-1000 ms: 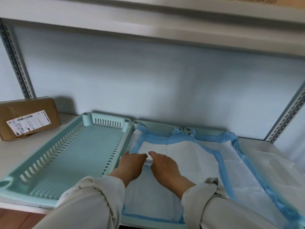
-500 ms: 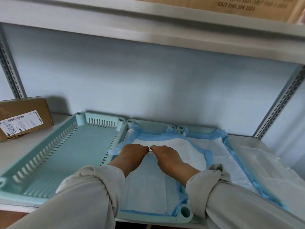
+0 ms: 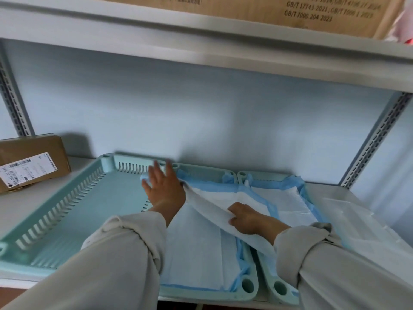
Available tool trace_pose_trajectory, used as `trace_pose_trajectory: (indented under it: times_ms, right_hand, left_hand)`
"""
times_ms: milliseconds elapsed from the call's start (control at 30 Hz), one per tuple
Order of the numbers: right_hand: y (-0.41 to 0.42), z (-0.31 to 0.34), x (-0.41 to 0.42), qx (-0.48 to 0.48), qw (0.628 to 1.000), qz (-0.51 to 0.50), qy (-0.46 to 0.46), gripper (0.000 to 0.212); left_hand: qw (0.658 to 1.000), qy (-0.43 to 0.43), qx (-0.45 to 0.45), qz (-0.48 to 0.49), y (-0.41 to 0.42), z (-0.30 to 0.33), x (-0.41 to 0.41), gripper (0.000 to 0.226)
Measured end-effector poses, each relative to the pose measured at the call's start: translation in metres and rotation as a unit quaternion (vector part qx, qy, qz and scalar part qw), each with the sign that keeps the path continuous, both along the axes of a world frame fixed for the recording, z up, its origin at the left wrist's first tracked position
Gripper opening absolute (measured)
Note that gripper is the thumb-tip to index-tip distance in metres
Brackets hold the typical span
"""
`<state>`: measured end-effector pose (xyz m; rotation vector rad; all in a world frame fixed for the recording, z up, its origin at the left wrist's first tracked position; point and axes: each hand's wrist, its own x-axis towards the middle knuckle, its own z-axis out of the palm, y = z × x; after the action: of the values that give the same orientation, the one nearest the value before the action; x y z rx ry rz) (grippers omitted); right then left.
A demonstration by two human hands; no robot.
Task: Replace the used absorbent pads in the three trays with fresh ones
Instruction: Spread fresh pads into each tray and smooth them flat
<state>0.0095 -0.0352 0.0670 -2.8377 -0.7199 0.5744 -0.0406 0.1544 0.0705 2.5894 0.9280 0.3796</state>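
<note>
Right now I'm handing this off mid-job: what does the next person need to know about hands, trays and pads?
Left hand: open, fingers spread at the far corner of the pad, between the left tray and middle tray.
Right hand: grips the white fold of that pad.
Middle tray: pad partly unfolded. Right tray: lined with a pad.
Left tray has no pad.
Left: spread this pad flat, then line the left tray.

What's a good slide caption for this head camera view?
Left hand and right hand spread a fresh pad toward the empty left tray.
</note>
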Motion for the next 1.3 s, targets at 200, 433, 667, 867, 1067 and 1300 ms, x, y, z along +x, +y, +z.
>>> trace_pose_trajectory:
  times_ms: [200, 433, 667, 867, 1067, 1300]
  right_hand:
    - [0.032, 0.003, -0.016, 0.084, 0.996, -0.013, -0.025, 0.033]
    - [0.07, -0.01, -0.044, 0.08, 0.99, 0.11, 0.022, 0.046]
    - [0.072, -0.006, -0.03, 0.21, 0.932, -0.036, 0.293, 0.082]
    - [0.08, -0.014, -0.011, 0.134, 0.979, -0.098, 0.121, 0.06]
    - [0.092, -0.044, -0.01, 0.073, 0.977, -0.122, 0.157, 0.059]
    - [0.098, -0.076, 0.002, 0.167, 0.948, -0.228, 0.143, 0.024]
  left_hand:
    - [0.839, -0.103, -0.528, 0.082, -0.029, 0.009, -0.007, 0.1]
    - [0.869, -0.068, -0.489, 0.033, -0.035, -0.004, -0.01, 0.036]
    - [0.924, -0.098, -0.333, -0.158, 0.03, 0.001, -0.032, 0.073]
    - [0.946, -0.108, -0.277, -0.129, 0.081, 0.006, -0.05, 0.078]
    - [0.952, -0.007, -0.306, -0.021, 0.099, -0.018, -0.066, 0.071]
    - [0.96, 0.012, -0.28, 0.005, 0.105, -0.033, -0.072, 0.046]
